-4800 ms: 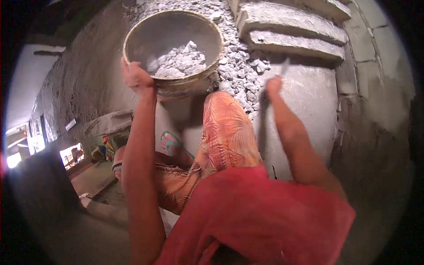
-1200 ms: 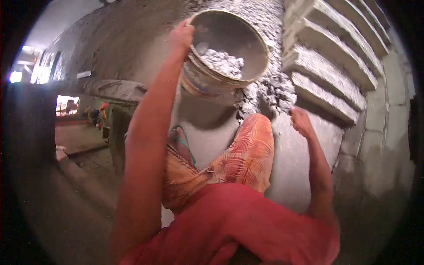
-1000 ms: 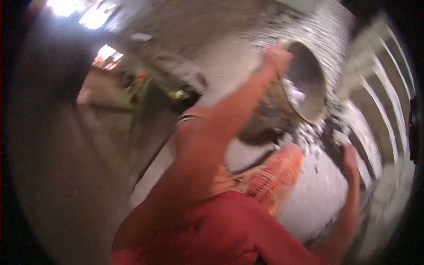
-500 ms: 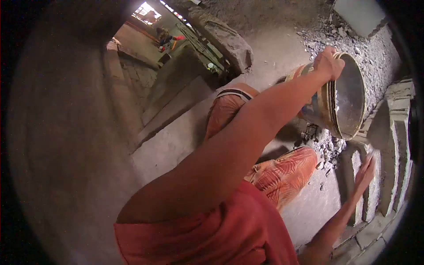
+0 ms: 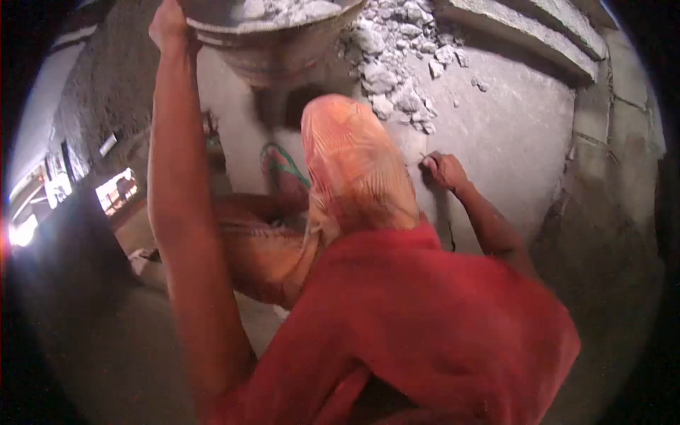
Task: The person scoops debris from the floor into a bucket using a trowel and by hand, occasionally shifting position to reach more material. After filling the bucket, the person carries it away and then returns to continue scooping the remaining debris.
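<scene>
My left hand (image 5: 168, 30) is closed on the rim of a bucket (image 5: 283, 53), at the top of the view. Pale grey rubble (image 5: 290, 10) shows inside it, and the bucket's far side is cut off by the frame. My right hand (image 5: 446, 172) is low over the concrete floor, beside my raised knee in patterned orange trousers (image 5: 358, 156). Its fingers are curled, with a small thin end showing at the fingertips; I cannot make out what it is. Loose broken rubble (image 5: 397, 74) lies on the floor between the bucket and my right hand.
Concrete blocks (image 5: 524, 32) stand at the upper right, beside a block wall (image 5: 627, 106). My sandalled foot (image 5: 283, 170) is below the bucket. A dark wall or ledge (image 5: 78, 283) lies to the left, with bright openings (image 5: 117, 191) beyond.
The view has turned. The bucket, earlier tipped with its mouth toward the blocks, now shows rubble inside. My right hand has moved from beside the blocks to the floor near my knee.
</scene>
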Action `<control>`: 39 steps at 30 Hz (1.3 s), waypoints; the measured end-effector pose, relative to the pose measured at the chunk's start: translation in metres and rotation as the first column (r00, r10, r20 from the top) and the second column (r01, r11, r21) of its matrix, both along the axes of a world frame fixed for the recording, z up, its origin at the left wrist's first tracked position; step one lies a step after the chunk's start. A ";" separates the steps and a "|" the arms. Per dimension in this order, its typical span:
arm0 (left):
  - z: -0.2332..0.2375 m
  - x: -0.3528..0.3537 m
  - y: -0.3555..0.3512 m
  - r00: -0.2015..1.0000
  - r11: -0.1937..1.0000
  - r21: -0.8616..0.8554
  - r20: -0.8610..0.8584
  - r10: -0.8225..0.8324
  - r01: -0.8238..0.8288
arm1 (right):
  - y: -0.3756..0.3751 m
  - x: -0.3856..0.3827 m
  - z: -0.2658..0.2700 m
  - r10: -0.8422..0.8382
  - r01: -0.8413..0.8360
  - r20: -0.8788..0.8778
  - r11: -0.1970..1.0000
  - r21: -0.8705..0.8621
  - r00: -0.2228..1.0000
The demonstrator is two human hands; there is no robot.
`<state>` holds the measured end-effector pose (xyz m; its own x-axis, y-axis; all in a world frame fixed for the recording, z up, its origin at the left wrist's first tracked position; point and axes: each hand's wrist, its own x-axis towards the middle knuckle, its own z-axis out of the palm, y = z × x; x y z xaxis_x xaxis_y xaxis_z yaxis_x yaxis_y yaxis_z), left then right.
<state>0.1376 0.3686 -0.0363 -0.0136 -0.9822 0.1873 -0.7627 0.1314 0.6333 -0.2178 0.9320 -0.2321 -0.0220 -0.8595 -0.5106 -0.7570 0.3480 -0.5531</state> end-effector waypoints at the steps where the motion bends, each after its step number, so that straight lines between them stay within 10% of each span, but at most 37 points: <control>1: -0.003 -0.006 -0.007 1.000 1.000 -0.020 0.006 -0.017 0.017 | -0.021 -0.006 -0.030 -0.010 0.013 0.021 0.993 -0.115 1.000; 3: -0.006 -0.007 -0.002 0.945 0.999 0.046 -0.326 0.017 -0.002 | -0.066 -0.001 -0.054 -0.102 0.072 -0.067 0.932 -0.355 0.993; 5: -0.005 -0.011 0.002 0.952 0.990 0.111 -0.285 0.112 -0.083 | -0.122 -0.007 -0.053 -0.180 0.163 -0.049 0.955 -0.248 0.982; 7: 0.003 -0.045 0.041 0.632 0.976 -0.009 -0.760 -0.149 0.220 | -0.167 -0.013 -0.048 -0.148 0.132 -0.043 0.956 -0.261 0.988; 9: 0.016 -0.057 0.049 0.891 0.998 -0.014 -0.452 0.050 -0.063 | -0.199 -0.014 -0.051 -0.291 0.251 -0.057 0.897 -0.365 0.955; 10: 0.000 -0.033 0.017 0.998 0.970 -0.242 0.064 -0.005 0.020 | -0.209 -0.015 -0.040 -0.269 0.225 -0.099 0.920 -0.322 0.958; 11: -0.024 -0.006 -0.013 0.825 0.906 -0.380 0.560 0.067 0.184 | -0.214 -0.013 -0.036 -0.259 0.210 -0.095 0.910 -0.359 0.961; 18: -0.007 0.006 0.006 0.965 0.977 -0.195 0.259 -0.029 0.081 | -0.205 -0.023 -0.038 -0.359 0.309 -0.077 0.880 -0.360 0.930; 19: 0.006 0.005 0.013 0.996 1.000 -0.016 -0.094 0.006 -0.008 | -0.199 -0.028 -0.036 -0.308 0.245 -0.119 0.894 -0.375 0.944; 21: 0.016 0.016 0.028 0.695 0.920 0.392 -0.663 0.279 0.005 | -0.195 -0.033 -0.022 -0.301 0.188 -0.189 0.871 -0.454 0.935; 23: 0.002 0.051 0.011 0.776 0.962 0.270 -0.613 0.147 0.031 | -0.200 -0.038 -0.004 -0.356 0.226 -0.189 0.842 -0.491 0.915; 25: -0.007 0.074 0.022 0.622 0.849 0.522 -0.642 0.449 -0.074 | -0.205 -0.049 0.011 -0.331 0.188 -0.248 0.865 -0.465 0.911; 27: -0.006 0.093 0.039 0.778 0.822 0.527 -0.415 0.472 -0.218 | -0.205 -0.062 0.023 -0.194 -0.059 -0.363 0.812 -0.581 0.911; 29: -0.024 0.115 0.044 0.763 0.892 0.450 -0.561 0.322 -0.046 | -0.209 -0.066 0.041 -0.268 0.093 -0.293 0.862 -0.498 0.918; 33: -0.058 0.133 0.018 0.975 0.992 0.122 -0.214 0.055 -0.029 | -0.228 -0.053 0.103 -0.253 0.031 -0.418 0.882 -0.470 0.873; 39: -0.064 0.128 -0.035 0.963 0.982 0.088 -0.229 -0.144 0.167 | -0.271 -0.003 0.221 -0.173 -0.009 -0.332 0.877 -0.481 0.927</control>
